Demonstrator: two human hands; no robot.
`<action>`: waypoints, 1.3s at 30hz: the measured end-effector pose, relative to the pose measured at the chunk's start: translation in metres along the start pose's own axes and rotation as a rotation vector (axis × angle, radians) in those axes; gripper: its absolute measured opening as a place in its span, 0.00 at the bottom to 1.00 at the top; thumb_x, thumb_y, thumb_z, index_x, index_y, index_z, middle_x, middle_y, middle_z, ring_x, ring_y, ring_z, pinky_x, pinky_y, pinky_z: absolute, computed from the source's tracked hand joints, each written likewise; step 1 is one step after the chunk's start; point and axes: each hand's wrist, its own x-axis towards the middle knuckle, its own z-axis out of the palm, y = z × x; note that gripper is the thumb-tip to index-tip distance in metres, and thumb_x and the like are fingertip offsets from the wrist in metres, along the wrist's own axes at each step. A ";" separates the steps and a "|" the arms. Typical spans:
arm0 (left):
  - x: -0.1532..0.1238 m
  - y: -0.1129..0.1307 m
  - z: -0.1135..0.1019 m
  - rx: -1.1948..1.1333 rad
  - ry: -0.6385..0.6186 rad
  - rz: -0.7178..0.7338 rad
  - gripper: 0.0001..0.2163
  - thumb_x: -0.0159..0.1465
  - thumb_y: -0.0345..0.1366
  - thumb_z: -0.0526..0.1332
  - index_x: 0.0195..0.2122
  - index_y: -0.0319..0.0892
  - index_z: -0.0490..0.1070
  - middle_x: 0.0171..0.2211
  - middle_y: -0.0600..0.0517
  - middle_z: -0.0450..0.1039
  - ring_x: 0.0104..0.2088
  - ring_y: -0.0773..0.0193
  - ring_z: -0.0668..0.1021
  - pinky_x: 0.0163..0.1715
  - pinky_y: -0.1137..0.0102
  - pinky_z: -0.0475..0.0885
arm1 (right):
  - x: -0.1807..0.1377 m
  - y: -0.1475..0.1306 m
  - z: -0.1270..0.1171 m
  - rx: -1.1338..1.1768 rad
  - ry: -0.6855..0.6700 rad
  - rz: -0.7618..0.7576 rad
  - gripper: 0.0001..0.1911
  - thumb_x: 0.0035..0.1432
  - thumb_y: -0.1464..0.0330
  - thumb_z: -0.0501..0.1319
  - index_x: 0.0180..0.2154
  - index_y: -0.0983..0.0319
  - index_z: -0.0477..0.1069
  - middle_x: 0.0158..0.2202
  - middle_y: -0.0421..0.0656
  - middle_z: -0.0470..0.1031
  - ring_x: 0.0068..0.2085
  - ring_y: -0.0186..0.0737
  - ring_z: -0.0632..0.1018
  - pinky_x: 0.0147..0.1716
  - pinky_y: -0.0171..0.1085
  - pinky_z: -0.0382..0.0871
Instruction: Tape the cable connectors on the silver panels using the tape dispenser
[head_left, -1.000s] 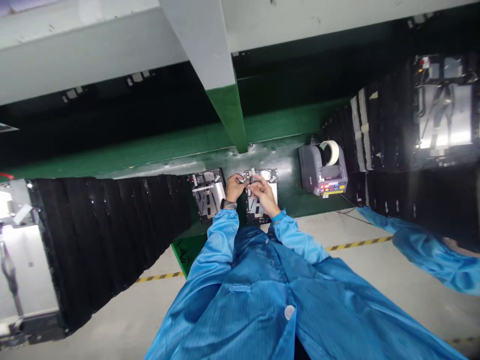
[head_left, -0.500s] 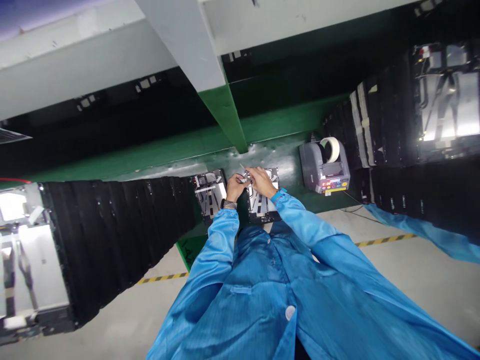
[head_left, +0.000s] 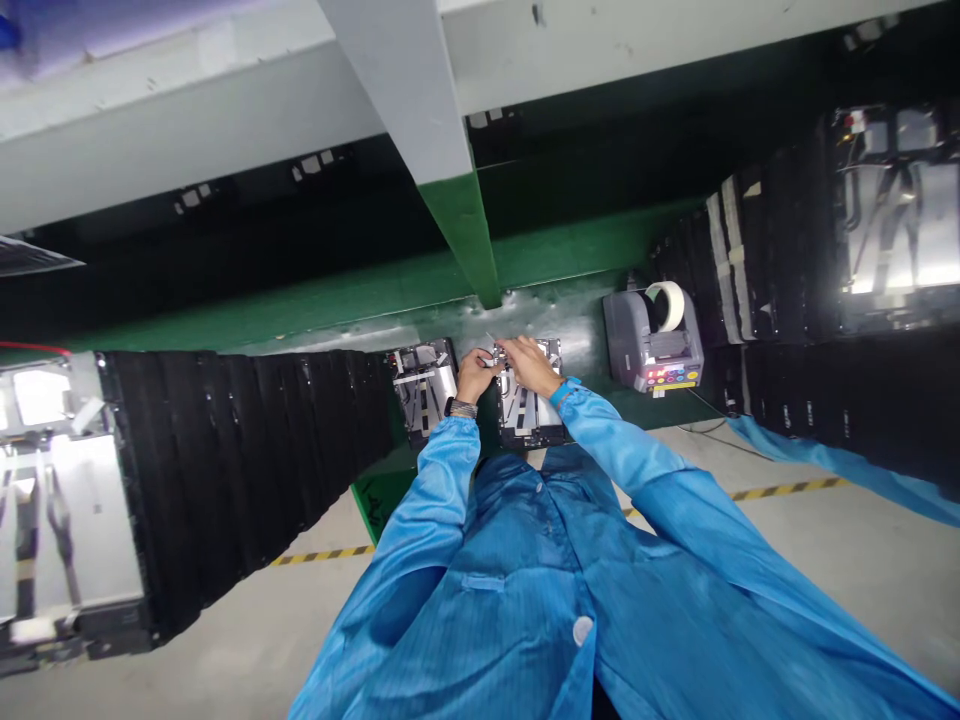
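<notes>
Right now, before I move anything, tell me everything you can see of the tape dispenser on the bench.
The automatic tape dispenser has a grey housing that looks like moulded plastic. A roll of white tape stands on edge in its top, and a control panel with small lit coloured buttons and a yellow strip faces the person. It sits upright on the green work surface, beside the black trays. The person's right hand is apart from it, and nothing but the surface visibly touches it.
</notes>
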 end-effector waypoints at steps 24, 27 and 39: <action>-0.011 -0.003 0.014 -0.237 0.120 0.065 0.13 0.52 0.26 0.73 0.34 0.44 0.73 0.33 0.57 0.65 0.35 0.67 0.71 0.40 0.71 0.67 | -0.055 -0.076 0.044 1.726 0.369 0.632 0.30 0.52 0.64 0.70 0.58 0.56 0.74 0.31 0.37 0.76 0.29 0.35 0.72 0.29 0.34 0.62; -0.010 -0.007 0.016 -0.242 0.110 0.099 0.12 0.53 0.25 0.72 0.34 0.44 0.73 0.33 0.56 0.65 0.34 0.67 0.70 0.40 0.71 0.67 | -0.055 -0.077 0.048 1.879 0.328 0.651 0.35 0.53 0.66 0.70 0.63 0.54 0.71 0.29 0.36 0.75 0.26 0.34 0.70 0.27 0.33 0.60; -0.001 -0.019 0.018 -0.121 0.083 0.154 0.11 0.56 0.25 0.70 0.38 0.46 0.81 0.40 0.53 0.68 0.36 0.65 0.71 0.46 0.66 0.69 | -0.053 -0.080 0.052 1.916 0.344 0.663 0.35 0.59 0.63 0.68 0.67 0.55 0.67 0.28 0.35 0.73 0.26 0.35 0.70 0.26 0.32 0.63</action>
